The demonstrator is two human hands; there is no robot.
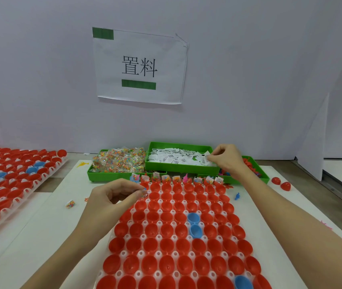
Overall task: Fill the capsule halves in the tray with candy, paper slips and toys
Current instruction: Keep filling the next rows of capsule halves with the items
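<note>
- A clear tray [122, 273] of capsule halves is laid on a white board [40, 236]; most halves are red and empty, and three blue halves [194, 225] are seen among them
- Only the far row [176, 180] is filled, with candy packets, slips and small toys standing up out of the cups
- Three green bins are set behind the tray: the candy bin [92, 174] on the left is heaped with clear packets, the raised middle bin [183, 168] is full of white paper slips [172, 157], and the toy bin [262, 177] on the right is largely hidden by the right forearm
- A slip is pinched between thumb and fingertips of the right hand [227, 158] at the right end of the middle bin
- A small item, too blurred to be named, is pinched by the curled fingers of the left hand [117, 193] at the tray's far left corner
- A second tray [9, 180] of red and blue halves is placed at far left
- One candy packet [70, 204], a blue toy [237, 196] and two closed red capsules [281, 183] are scattered around
</note>
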